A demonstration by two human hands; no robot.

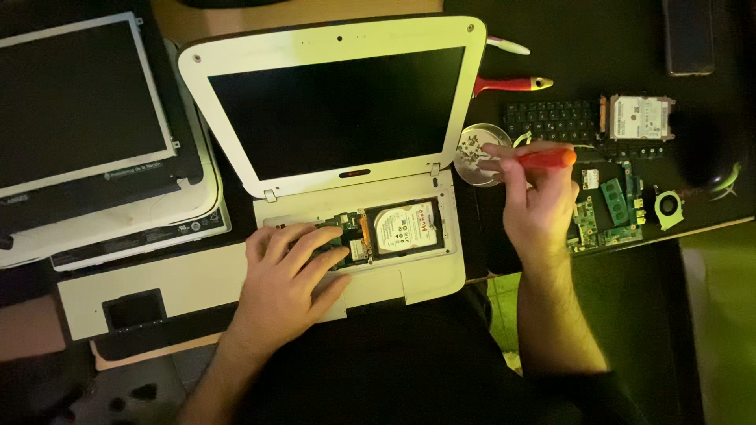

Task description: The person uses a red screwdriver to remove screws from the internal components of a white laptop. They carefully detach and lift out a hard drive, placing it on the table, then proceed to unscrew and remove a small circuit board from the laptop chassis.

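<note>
While the left hand (287, 271) lies spread over the opened laptop (354, 157), the right hand (535, 201) pinches an orange screwdriver (543, 157), seemingly beside a dish (472, 153).

The left hand (287, 271) rests on the opened base of the small white plastic laptop (331, 102), whose raised screen stands behind it. Just right of its fingers, set in the base, lies the flat rectangular metal hard drive (407, 227). Left of this hand lie a loose white palm-rest panel (142, 291) and, behind that, stacked white laptops (102, 157). The right hand (539, 201) holds a slim orange-handled screwdriver (543, 158) over the round clear dish of screws (476, 153). Right of it lie green circuit boards (610, 212); behind it, a black keyboard (551, 120) and a second bare drive (640, 118).
</note>
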